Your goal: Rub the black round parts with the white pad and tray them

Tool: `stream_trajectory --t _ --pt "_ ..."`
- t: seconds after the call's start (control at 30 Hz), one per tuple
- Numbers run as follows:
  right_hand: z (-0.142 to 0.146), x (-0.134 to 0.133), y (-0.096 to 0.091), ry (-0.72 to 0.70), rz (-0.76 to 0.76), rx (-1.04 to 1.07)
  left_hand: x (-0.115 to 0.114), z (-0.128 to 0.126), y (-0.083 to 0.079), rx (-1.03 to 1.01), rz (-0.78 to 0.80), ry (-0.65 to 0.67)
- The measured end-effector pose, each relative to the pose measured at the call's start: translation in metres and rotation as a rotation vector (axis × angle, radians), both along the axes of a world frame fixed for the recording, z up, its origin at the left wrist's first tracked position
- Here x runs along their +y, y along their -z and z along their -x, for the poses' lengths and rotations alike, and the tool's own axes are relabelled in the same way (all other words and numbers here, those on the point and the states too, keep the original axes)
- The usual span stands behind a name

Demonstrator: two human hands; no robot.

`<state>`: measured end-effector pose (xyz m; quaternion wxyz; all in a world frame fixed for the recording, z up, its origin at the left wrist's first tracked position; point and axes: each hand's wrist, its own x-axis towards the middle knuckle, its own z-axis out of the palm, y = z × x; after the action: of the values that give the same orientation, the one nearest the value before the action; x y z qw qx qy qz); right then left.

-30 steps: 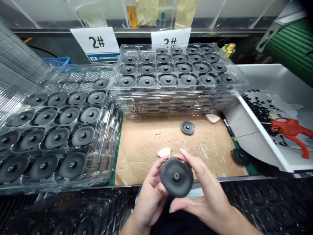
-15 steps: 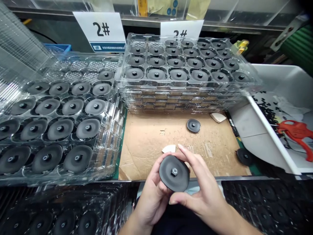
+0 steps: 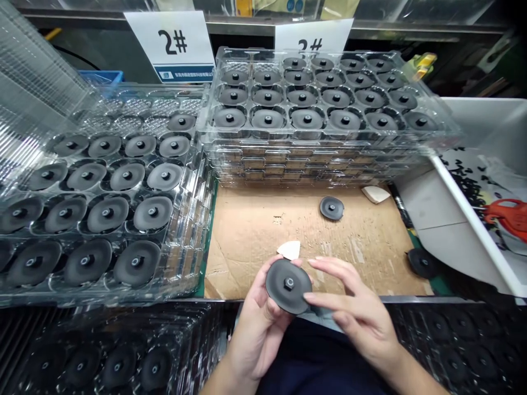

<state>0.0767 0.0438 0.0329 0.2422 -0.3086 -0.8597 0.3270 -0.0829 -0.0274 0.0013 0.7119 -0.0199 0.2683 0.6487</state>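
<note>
A black rounded disc with a short central post is gripped at its left and lower edge by my left hand, post side facing up. At the disc's right edge, a fingertip of my right hand rests on or very close to the rim; its fingers are spread and hold nothing I can see. Just beyond the disc, a white wedge-shaped pad lies on the cardboard sheet. Farther back on the cardboard sits another black disc, and a second pale wedge pad lies to its right.
Clear plastic trays of black discs are stacked at left, with another stack at the back. On the right stands a white bin with black scraps and red-handled cutters. One disc lies beside it. Darker trays sit below the table edge.
My right hand has opened its grip and drawn a little to the right of the disc. My left hand still holds the disc, now turned slightly. The camera view has shifted slightly.
</note>
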Motion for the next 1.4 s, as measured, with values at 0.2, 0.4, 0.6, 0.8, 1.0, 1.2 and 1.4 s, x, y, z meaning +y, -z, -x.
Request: stream_trajectory --t 0.2,0.4,0.6,0.8,1.0,1.2,1.4 --pt "-0.004 0.026 0.04 0.382 0.143 -0.18 0.001 0.006 -0.001 0.028 0.023 0.009" --pt "0.024 0.037 0.073 0.304 0.072 -0.296 -0.002 0.004 0.004 0.026 0.037 -0.077" --pt "0.026 0.018 0.074 0.076 0.025 -0.238 0.002 0.0 0.002 0.044 0.091 -0.14" --pt "0.001 0.02 0.055 -0.003 0.031 -0.244 0.006 -0.001 -0.003 0.123 0.115 -0.103" --pt "0.014 0.022 -0.027 0.16 0.021 0.058 0.017 -0.021 -0.011 0.184 0.096 -0.062" --pt "0.03 0.009 -0.059 -0.125 0.002 0.056 0.02 -0.026 -0.025 0.226 0.049 -0.047" --pt "0.022 0.012 -0.057 -0.089 -0.187 0.247 0.018 -0.026 -0.041 0.244 0.067 0.053"
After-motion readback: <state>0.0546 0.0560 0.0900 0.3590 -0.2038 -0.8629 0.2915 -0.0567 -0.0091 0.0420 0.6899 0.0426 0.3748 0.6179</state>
